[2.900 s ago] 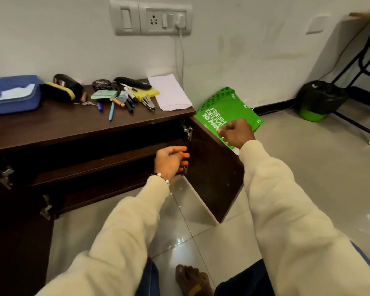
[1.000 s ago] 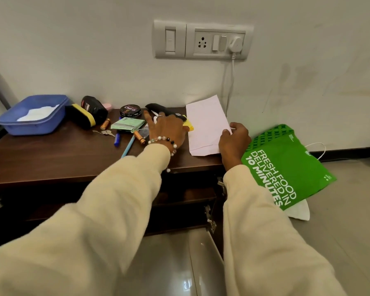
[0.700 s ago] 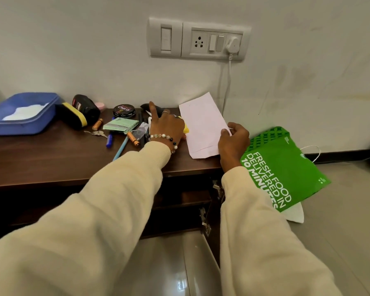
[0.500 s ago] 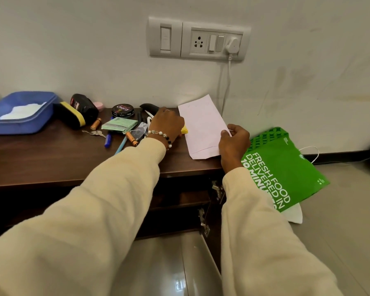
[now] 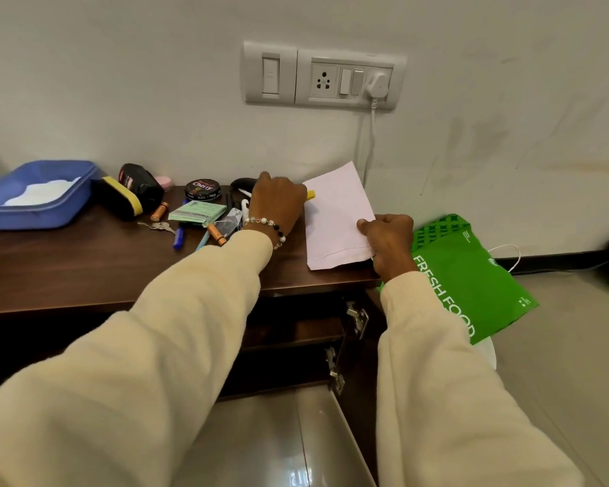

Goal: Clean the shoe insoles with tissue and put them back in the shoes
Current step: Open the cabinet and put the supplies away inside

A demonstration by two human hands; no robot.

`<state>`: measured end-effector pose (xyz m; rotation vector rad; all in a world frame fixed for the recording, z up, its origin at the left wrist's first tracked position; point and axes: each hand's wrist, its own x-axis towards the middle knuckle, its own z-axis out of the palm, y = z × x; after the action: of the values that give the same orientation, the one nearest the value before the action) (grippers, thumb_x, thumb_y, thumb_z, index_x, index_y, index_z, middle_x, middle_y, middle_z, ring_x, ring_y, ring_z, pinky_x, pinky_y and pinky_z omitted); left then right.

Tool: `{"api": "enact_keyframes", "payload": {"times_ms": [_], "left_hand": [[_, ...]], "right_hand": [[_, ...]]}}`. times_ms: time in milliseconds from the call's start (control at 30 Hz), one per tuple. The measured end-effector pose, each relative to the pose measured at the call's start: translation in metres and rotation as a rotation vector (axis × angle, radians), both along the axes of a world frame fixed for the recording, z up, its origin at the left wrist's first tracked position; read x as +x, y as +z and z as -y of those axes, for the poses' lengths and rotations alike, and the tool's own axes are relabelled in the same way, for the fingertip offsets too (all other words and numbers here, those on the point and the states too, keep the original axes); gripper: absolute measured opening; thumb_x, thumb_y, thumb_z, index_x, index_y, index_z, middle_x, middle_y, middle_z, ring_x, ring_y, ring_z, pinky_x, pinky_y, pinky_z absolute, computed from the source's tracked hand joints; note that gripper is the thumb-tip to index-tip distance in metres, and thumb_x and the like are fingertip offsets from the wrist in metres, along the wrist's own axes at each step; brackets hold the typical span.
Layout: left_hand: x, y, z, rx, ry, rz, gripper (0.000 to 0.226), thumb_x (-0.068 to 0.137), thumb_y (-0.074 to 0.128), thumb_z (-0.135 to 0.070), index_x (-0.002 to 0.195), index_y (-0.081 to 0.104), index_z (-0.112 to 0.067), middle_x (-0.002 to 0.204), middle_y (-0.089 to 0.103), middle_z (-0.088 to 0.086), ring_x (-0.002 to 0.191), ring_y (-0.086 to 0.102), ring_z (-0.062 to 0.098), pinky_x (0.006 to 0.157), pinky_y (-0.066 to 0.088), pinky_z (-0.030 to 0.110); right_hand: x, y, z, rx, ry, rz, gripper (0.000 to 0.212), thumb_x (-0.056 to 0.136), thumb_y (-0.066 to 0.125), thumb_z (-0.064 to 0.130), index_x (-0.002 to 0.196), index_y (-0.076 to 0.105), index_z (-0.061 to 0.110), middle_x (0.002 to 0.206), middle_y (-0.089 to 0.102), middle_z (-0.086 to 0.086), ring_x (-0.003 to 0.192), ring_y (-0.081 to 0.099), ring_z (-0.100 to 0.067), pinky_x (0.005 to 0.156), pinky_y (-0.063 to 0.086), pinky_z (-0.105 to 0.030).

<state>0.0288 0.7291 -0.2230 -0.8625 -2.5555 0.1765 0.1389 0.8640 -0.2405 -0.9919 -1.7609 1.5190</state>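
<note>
The person is reaching over the dark brown wooden tabletop (image 5: pixel 85 261) with both arms. The left hand (image 5: pixel 278 205) is curling its fingers down over the small things by the wall, next to a bit of something yellow (image 5: pixel 311 195). What it is closing on is hidden under the hand, so I cannot tell if it is holding anything. The right hand (image 5: pixel 389 240) is pinching the right edge of the flat white paper envelope (image 5: pixel 334 219) between thumb and fingers.

No shoes and no insoles are showing anywhere here. The only thing that looks like tissue is the white soft stuff (image 5: pixel 39 193) lying in the blue plastic tub (image 5: pixel 32 214) at the far left end, well apart from both hands.

It looks like the person is hunting for what is needed, so the cleaning is not yet starting. To do this well, the right hand should be lifting the envelope gently so nothing slides off the edge. The left hand should be moving slowly, since the pens and the round black polish tin (image 5: pixel 203 190) are sitting close together and could roll
</note>
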Motion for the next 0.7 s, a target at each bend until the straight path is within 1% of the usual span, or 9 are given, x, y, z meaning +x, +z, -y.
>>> {"api": "enact_keyframes", "payload": {"times_ms": [67, 100, 167, 233, 300, 367, 500, 633, 700], "left_hand": [[0.004, 0.009, 0.006, 0.182, -0.007, -0.11, 0.038, 0.077, 0.073, -0.052, 0.053, 0.063, -0.024, 0.046, 0.057, -0.004, 0.043, 0.054, 0.015, 0.056, 0.035, 0.022], [0.005, 0.013, 0.008, 0.274, -0.034, -0.078, 0.031, 0.081, 0.072, -0.046, 0.062, 0.07, -0.021, 0.053, 0.063, 0.001, 0.049, 0.058, 0.02, 0.059, 0.035, 0.024], [0.011, 0.021, 0.011, 0.504, -0.095, 0.031, 0.031, 0.095, 0.056, -0.036, 0.094, 0.075, -0.011, 0.084, 0.072, 0.012, 0.076, 0.064, 0.03, 0.07, 0.038, 0.03], [0.013, 0.024, 0.013, 0.704, -0.114, 0.069, 0.033, 0.097, 0.052, -0.033, 0.107, 0.073, -0.01, 0.1, 0.072, 0.012, 0.089, 0.065, 0.031, 0.074, 0.039, 0.029], [0.017, 0.024, 0.016, 0.853, -0.097, 0.097, 0.029, 0.095, 0.055, -0.031, 0.107, 0.073, -0.011, 0.101, 0.073, 0.011, 0.091, 0.066, 0.029, 0.074, 0.038, 0.027], [0.019, 0.026, 0.022, 1.017, -0.073, 0.16, 0.026, 0.092, 0.06, -0.03, 0.105, 0.074, -0.012, 0.1, 0.073, 0.009, 0.091, 0.067, 0.027, 0.077, 0.043, 0.027], [0.036, 0.033, 0.044, 1.316, -0.026, 0.281, 0.024, 0.087, 0.068, -0.027, 0.104, 0.074, -0.011, 0.097, 0.074, 0.007, 0.09, 0.068, 0.019, 0.081, 0.05, 0.025], [0.052, 0.029, 0.073, 1.684, -0.052, 0.552, 0.018, 0.081, 0.073, -0.016, 0.095, 0.074, -0.005, 0.087, 0.074, 0.007, 0.082, 0.071, 0.022, 0.079, 0.058, 0.04], [0.066, 0.021, 0.092, 1.836, -0.073, 0.685, 0.015, 0.084, 0.071, -0.01, 0.095, 0.072, -0.001, 0.085, 0.073, 0.008, 0.08, 0.072, 0.025, 0.074, 0.06, 0.04]], "right_hand": [[0.002, 0.002, -0.003, -0.029, 0.006, -0.006, 0.022, 0.076, 0.073, 0.004, 0.096, 0.069, -0.002, 0.099, 0.07, -0.014, 0.09, 0.066, -0.029, 0.083, 0.056, -0.037], [0.003, 0.002, -0.005, -0.044, 0.011, -0.011, 0.021, 0.075, 0.073, 0.004, 0.095, 0.069, -0.001, 0.099, 0.07, -0.014, 0.09, 0.067, -0.03, 0.084, 0.056, -0.041], [0.004, 0.003, -0.005, -0.052, 0.024, -0.014, 0.017, 0.076, 0.072, 0.004, 0.092, 0.068, 0.0, 0.098, 0.07, -0.014, 0.09, 0.067, -0.03, 0.085, 0.056, -0.043], [0.007, 0.004, -0.002, -0.046, 0.042, -0.011, 0.013, 0.077, 0.071, 0.004, 0.09, 0.067, 0.004, 0.098, 0.069, -0.013, 0.09, 0.066, -0.03, 0.085, 0.056, -0.043], [0.009, 0.006, 0.003, -0.046, 0.066, -0.021, 0.011, 0.079, 0.07, 0.004, 0.089, 0.066, 0.006, 0.097, 0.068, -0.011, 0.09, 0.066, -0.029, 0.085, 0.056, -0.042], [0.013, 0.009, 0.006, -0.046, 0.086, -0.024, 0.009, 0.08, 0.068, 0.003, 0.087, 0.063, 0.008, 0.097, 0.067, -0.011, 0.09, 0.065, -0.029, 0.085, 0.056, -0.041], [0.025, 0.01, 0.007, -0.074, 0.109, -0.051, 0.008, 0.079, 0.067, 0.001, 0.08, 0.063, 0.008, 0.099, 0.069, -0.015, 0.09, 0.066, -0.031, 0.086, 0.055, -0.046], [0.049, 0.025, 0.014, -0.099, 0.143, -0.077, 0.014, 0.083, 0.063, -0.006, 0.097, 0.064, -0.006, 0.108, 0.066, -0.022, 0.089, 0.062, -0.028, 0.086, 0.052, -0.044], [0.064, 0.033, 0.018, -0.134, 0.17, -0.086, 0.021, 0.085, 0.06, -0.008, 0.106, 0.061, -0.011, 0.111, 0.064, -0.025, 0.089, 0.061, -0.028, 0.085, 0.051, -0.047]]}}
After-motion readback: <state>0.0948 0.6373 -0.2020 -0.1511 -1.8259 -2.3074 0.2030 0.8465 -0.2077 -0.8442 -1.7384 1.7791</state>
